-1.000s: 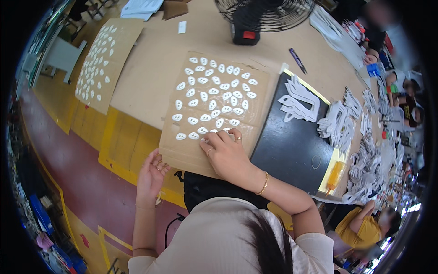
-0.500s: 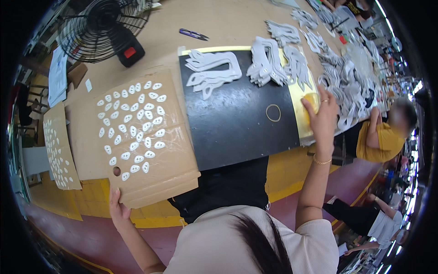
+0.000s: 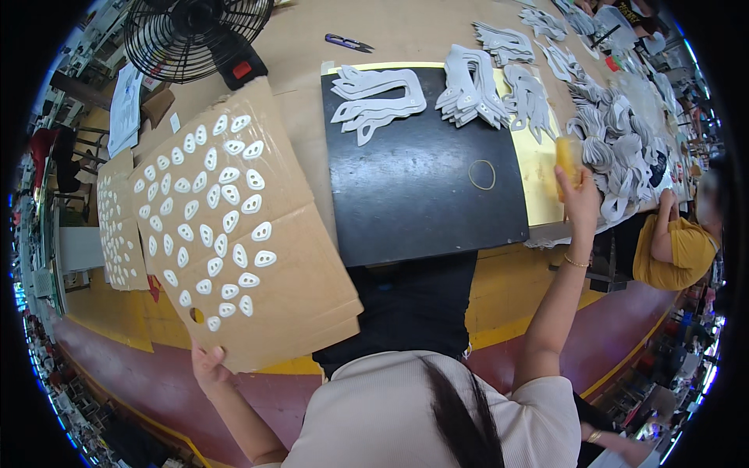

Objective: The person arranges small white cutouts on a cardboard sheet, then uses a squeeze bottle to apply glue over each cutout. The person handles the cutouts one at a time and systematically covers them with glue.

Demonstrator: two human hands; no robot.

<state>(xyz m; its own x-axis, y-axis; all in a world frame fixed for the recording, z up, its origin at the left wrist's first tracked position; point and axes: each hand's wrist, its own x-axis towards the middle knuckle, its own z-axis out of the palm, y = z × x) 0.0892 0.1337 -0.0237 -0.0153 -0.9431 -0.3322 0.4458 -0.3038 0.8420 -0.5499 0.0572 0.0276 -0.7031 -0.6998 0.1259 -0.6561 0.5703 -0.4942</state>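
At the lower left, my left hand grips the near edge of a brown cardboard sheet, thumb on top. Rows of small white oval pieces with holes lie on the sheet, which is tilted up off the table. On the right, my right hand has its fingers around a yellow block-like thing, whose exact kind I cannot make out. It is above a yellow sheet, beside a black board. Grey-white cut-out pieces lie fanned on the board, with a rubber band nearer me.
A black fan stands at the far left, and thread snips lie beyond the board. Another cardboard sheet with white pieces is at the left. Grey bundles are heaped at the right, near a person in yellow.
The cardboard sheet has risen and tilted, its far edge higher, with my left hand still on it. My right hand has lifted the yellow thing. The whole view has shifted a little.
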